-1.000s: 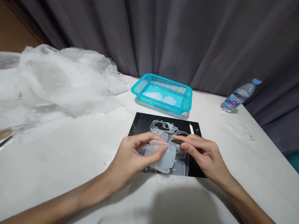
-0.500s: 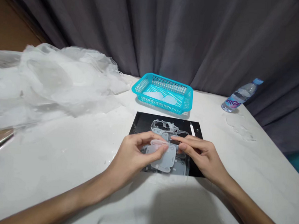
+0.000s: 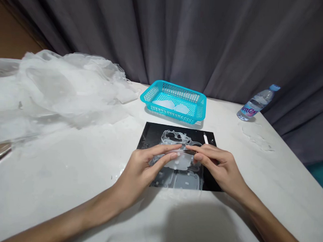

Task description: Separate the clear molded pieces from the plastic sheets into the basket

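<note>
Between the thumb and fingers of my left hand (image 3: pixel 146 163) is a translucent plastic piece (image 3: pixel 179 161), tilted so that its upper edge shows nearly edge-on. My right hand (image 3: pixel 215 161) is pinched on a thin dark tool (image 3: pixel 189 151), its tip close to the piece; its exact kind is too small to tell. Both hands are over a black board (image 3: pixel 208 176). More flat translucent pieces (image 3: pixel 187 180) lie on that board, below the held one. A tangle of clear trimmed strips (image 3: pixel 177 136) is heaped toward the board's far side.
Behind the board stands a turquoise basket (image 3: pixel 172 116) with a few whitish pieces inside. A large pile of translucent sheets (image 3: pixel 66 84) covers the left of the white table (image 3: pixel 68 181). At right are a water bottle (image 3: pixel 255 103), a clear scrap (image 3: pixel 255 137) and a white pen-like stick (image 3: pixel 205 138).
My left hand has tipped the translucent piece from facing me to almost edge-on, uncovering pieces on the board. My right hand keeps the tool at its edge. The view shifted slightly.
</note>
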Demonstrator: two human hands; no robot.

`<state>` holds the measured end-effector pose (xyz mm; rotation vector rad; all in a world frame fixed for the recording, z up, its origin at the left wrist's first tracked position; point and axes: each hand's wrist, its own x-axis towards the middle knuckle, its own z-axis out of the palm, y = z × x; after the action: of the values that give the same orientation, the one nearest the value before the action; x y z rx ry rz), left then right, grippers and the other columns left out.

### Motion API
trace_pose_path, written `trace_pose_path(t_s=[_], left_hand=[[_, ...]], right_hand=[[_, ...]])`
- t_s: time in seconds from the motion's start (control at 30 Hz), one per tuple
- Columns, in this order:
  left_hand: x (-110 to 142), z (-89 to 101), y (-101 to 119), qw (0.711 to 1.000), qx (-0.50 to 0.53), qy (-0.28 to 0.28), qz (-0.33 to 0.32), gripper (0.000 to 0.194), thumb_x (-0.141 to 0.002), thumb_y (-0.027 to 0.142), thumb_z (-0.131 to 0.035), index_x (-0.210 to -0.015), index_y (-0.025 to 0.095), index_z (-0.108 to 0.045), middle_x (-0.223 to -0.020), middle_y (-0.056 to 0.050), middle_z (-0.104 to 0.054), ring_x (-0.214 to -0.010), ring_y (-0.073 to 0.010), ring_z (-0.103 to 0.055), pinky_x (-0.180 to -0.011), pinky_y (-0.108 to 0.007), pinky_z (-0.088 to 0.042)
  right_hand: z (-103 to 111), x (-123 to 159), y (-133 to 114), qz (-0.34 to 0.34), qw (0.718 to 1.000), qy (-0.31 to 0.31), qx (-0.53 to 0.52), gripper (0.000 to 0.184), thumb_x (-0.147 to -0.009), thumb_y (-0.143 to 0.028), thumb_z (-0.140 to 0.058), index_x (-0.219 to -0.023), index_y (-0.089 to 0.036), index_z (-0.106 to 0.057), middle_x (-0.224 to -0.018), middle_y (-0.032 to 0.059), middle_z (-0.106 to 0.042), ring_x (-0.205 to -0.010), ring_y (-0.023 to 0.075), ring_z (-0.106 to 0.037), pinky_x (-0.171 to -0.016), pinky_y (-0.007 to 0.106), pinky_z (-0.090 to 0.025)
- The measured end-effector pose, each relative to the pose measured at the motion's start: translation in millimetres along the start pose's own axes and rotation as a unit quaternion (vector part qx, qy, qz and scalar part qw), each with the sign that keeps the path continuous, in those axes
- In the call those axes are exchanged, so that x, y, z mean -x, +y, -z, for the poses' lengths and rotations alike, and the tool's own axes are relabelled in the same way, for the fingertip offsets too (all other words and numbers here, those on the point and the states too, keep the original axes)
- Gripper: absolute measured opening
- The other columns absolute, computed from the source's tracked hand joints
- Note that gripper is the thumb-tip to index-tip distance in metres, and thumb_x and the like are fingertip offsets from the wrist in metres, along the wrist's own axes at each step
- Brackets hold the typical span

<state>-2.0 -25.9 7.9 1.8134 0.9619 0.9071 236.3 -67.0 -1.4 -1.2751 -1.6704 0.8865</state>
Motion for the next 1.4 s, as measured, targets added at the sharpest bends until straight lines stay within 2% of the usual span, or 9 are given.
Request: trace_pose_path(t_s=[0.17,0.37,0.47,0.6,0.8,1.03,1.17,1.4], left_hand=[[2.5,-1.0,-5.0,0.999,0.018,-0.017,-0.026,0.029,-0.102,0.029,-0.067,-0.131,0.030,-0.069,-0.108,0.004,-0.084,-0.100,-0.0152,-0.081,-0.090,-0.018,-0.062],[8.5,-3.3,-9.0,0.999,0.012,-0.031,-0.032,0.030,-0.103,0.025,-0.065,-0.132,0.034,-0.063,-0.124,0.004,-0.079,-0.112,-0.0156,-0.077,-0.084,-0.013,-0.063],[11.0,-2.9,-9.0,0.998,0.001,-0.042,-0.041,0.036,-0.105,0.023,-0.062,-0.138,0.036,-0.058,-0.122,0.005,-0.079,-0.116,-0.0158,-0.076,-0.091,-0.016,-0.063],[12.9,-2.6,-9.7,0.997,-0.003,-0.047,-0.058,0.040,-0.106,0.020,-0.059,-0.141,0.037,-0.055,-0.134,0.004,-0.074,-0.117,-0.0151,-0.075,-0.097,-0.019,-0.062],[14.4,-2.9,-13.2,0.993,-0.031,-0.046,-0.103,0.042,-0.106,0.015,-0.056,-0.143,0.034,-0.053,-0.135,0.002,-0.070,-0.117,-0.0154,-0.075,-0.106,-0.026,-0.060],[14.0,-3.7,-15.0,0.987,-0.057,-0.044,-0.141,0.041,-0.107,0.016,-0.054,-0.145,0.031,-0.050,-0.131,-0.003,-0.070,-0.116,-0.0178,-0.075,-0.104,-0.031,-0.063],[13.6,-4.8,-16.8,0.984,-0.065,-0.027,-0.166,0.041,-0.106,0.016,-0.056,-0.145,0.030,-0.051,-0.128,-0.004,-0.070,-0.114,-0.0179,-0.075,-0.104,-0.031,-0.063],[13.3,-3.8,-17.4,0.980,-0.074,-0.035,-0.181,0.040,-0.107,0.015,-0.056,-0.144,0.028,-0.051,-0.128,-0.004,-0.070,-0.118,-0.0178,-0.073,-0.103,-0.029,-0.062]], right_hand=[[2.6,2.5,0.7,0.074,0.995,0.028,0.068,0.029,-0.104,-0.031,-0.063,-0.131,-0.036,-0.073,-0.095,-0.0011,-0.075,-0.085,0.0162,-0.062,-0.081,0.033,-0.046],[4.5,3.0,-1.2,0.090,0.992,-0.019,0.089,0.031,-0.105,-0.028,-0.062,-0.134,-0.037,-0.071,-0.095,-0.0021,-0.075,-0.085,0.0164,-0.061,-0.085,0.034,-0.045],[4.5,3.0,-0.8,0.090,0.992,-0.023,0.082,0.033,-0.106,-0.028,-0.060,-0.136,-0.037,-0.070,-0.094,-0.0021,-0.075,-0.084,0.0165,-0.059,-0.084,0.034,-0.044],[5.4,2.1,0.3,0.087,0.993,-0.028,0.081,0.034,-0.106,-0.029,-0.061,-0.137,-0.040,-0.069,-0.095,-0.0027,-0.075,-0.085,0.0160,-0.059,-0.085,0.034,-0.043],[6.7,0.2,1.6,0.081,0.993,-0.042,0.076,0.033,-0.106,-0.031,-0.060,-0.136,-0.041,-0.069,-0.092,-0.0023,-0.075,-0.082,0.0172,-0.058,-0.088,0.036,-0.044],[6.8,1.7,2.1,0.092,0.992,-0.046,0.079,0.032,-0.106,-0.030,-0.060,-0.135,-0.037,-0.071,-0.094,-0.0003,-0.076,-0.083,0.0177,-0.058,-0.085,0.036,-0.044],[6.4,2.8,1.5,0.092,0.992,-0.046,0.074,0.031,-0.106,-0.030,-0.060,-0.134,-0.036,-0.071,-0.096,0.0005,-0.076,-0.084,0.0181,-0.058,-0.083,0.035,-0.045],[6.1,3.1,3.0,0.097,0.991,-0.053,0.077,0.033,-0.106,-0.029,-0.060,-0.137,-0.036,-0.069,-0.094,-0.0003,-0.076,-0.084,0.0183,-0.059,-0.083,0.035,-0.045]])
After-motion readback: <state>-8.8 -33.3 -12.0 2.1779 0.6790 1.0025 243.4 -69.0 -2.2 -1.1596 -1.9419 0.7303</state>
